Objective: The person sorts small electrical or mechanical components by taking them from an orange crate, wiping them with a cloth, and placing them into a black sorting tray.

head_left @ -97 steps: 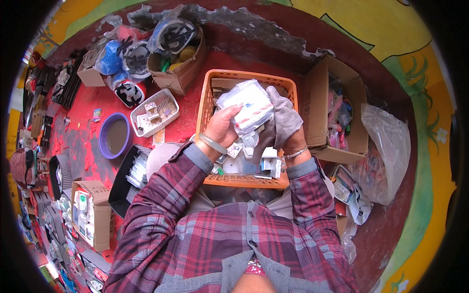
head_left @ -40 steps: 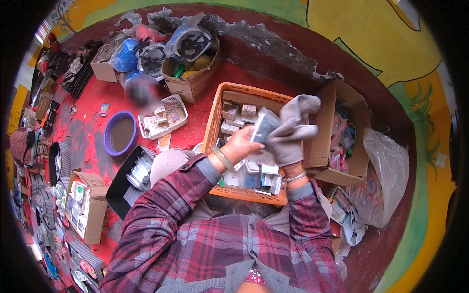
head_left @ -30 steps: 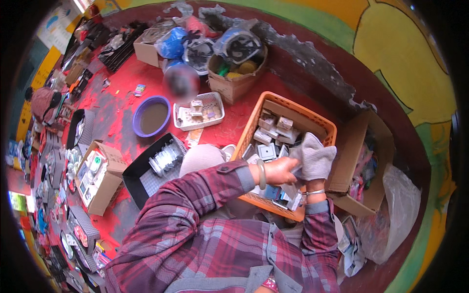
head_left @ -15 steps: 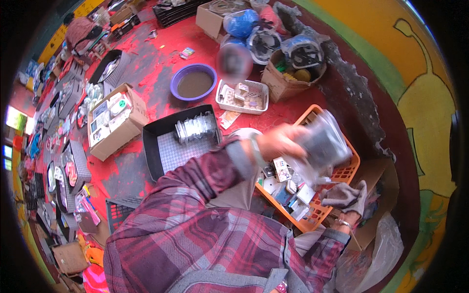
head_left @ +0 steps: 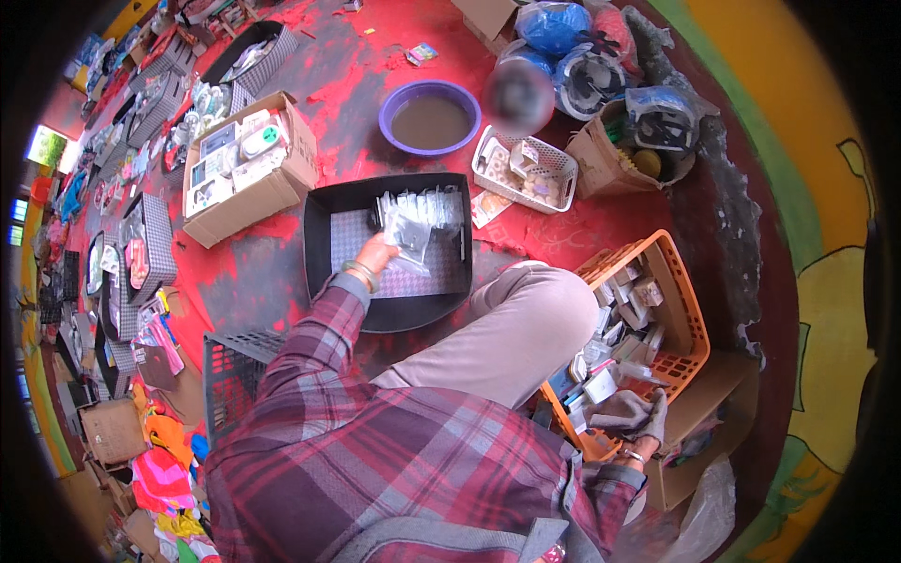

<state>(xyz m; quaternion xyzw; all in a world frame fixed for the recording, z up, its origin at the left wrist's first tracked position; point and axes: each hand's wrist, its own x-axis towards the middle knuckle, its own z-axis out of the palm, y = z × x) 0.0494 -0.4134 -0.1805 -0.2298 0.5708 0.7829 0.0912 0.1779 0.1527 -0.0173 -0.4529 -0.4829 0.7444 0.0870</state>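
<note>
My left hand (head_left: 377, 255) is closed on a clear plastic packet (head_left: 410, 233), holding it inside a black bin (head_left: 389, 317) with a checked lining. Beside that packet, a row of similar clear packets (head_left: 441, 208) stands against the bin's far wall. My right hand (head_left: 644, 445) grips a grey cloth (head_left: 627, 413) at the near rim of an orange plastic basket (head_left: 690, 352). Small boxes and packages (head_left: 601, 380) fill much of that basket, and my bent knee partly covers its left side.
Beyond the bin are a purple basin (head_left: 387, 117) of murky water, a white basket (head_left: 554, 202) and a cardboard box (head_left: 211, 225) of packaged goods. Right of the orange basket lies an open carton (head_left: 690, 474). A dark crate (head_left: 218, 375) stands near my left elbow.
My left hand has swung left from above the orange basket into the black bin, carrying the packet. My right hand stays by the basket with the cloth. The view has shifted.
</note>
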